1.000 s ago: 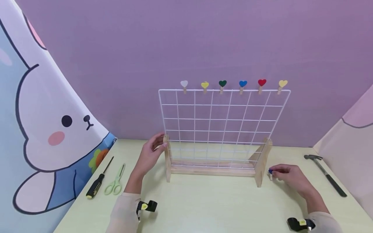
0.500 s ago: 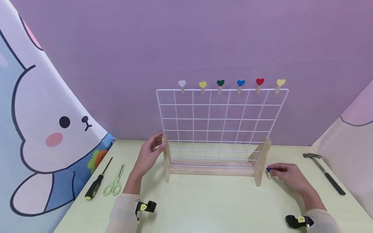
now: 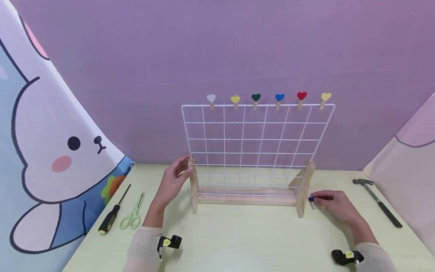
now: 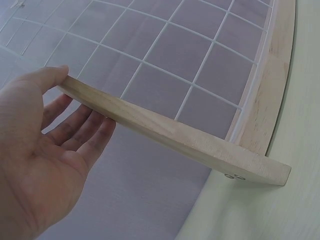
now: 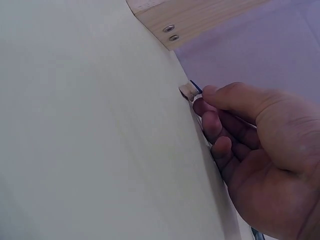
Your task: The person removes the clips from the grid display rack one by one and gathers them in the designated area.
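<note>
In the head view a white wire grid (image 3: 251, 139) stands upright in a wooden stand (image 3: 246, 199). My left hand (image 3: 172, 182) grips the stand's left side piece near its top. The left wrist view has the thumb on one face of that wooden side piece (image 4: 175, 135) and the fingertips against the other. Beside the stand's right foot, my right hand (image 3: 334, 204) pinches a small wooden clothespin (image 5: 189, 91) with a dark blue heart, close over the table, between thumb and fingertips. Several heart clothespins, among them a red one (image 3: 301, 96), line the grid's top wire.
On the left of the table (image 3: 238, 238) lie a black-and-yellow screwdriver (image 3: 110, 217) and pale green scissors (image 3: 133, 215). A hammer (image 3: 378, 203) with a black handle lies at the right. Behind rises a purple backdrop (image 3: 136, 68), with a cartoon rabbit cloth (image 3: 44, 132) on the left.
The whole head view has shifted slightly. My right hand has edged the blue-heart clothespin a little closer to the stand. My left hand keeps its grip in the same place.
</note>
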A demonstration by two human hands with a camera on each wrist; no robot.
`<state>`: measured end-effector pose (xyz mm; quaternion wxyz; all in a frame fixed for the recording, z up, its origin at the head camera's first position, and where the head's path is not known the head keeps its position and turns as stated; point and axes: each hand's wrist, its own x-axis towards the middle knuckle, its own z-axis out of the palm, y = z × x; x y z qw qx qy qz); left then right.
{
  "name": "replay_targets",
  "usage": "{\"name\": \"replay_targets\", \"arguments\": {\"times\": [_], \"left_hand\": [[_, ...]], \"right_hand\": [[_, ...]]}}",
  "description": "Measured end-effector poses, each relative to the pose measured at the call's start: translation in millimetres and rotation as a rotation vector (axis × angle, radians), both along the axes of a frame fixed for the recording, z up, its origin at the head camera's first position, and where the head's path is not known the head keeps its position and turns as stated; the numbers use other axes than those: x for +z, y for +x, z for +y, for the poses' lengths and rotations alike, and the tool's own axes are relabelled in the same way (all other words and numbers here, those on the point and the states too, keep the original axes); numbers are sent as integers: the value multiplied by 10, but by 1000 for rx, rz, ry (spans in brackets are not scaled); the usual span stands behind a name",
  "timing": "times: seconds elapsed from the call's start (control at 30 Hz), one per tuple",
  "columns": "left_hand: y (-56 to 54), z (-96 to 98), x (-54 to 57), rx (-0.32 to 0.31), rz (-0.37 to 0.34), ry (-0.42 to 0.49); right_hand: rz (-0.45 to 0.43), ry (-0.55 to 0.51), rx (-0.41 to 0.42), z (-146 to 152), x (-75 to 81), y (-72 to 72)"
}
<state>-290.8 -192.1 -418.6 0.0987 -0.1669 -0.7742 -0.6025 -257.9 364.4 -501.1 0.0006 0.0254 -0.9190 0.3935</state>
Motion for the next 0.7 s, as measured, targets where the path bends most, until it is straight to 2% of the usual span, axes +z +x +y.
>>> {"name": "replay_targets", "arguments": {"times": [0.7], "left_hand": [[6, 0, 8, -8, 8, 8]], "right_hand": [[16, 5, -23, 37, -23, -4]]}}
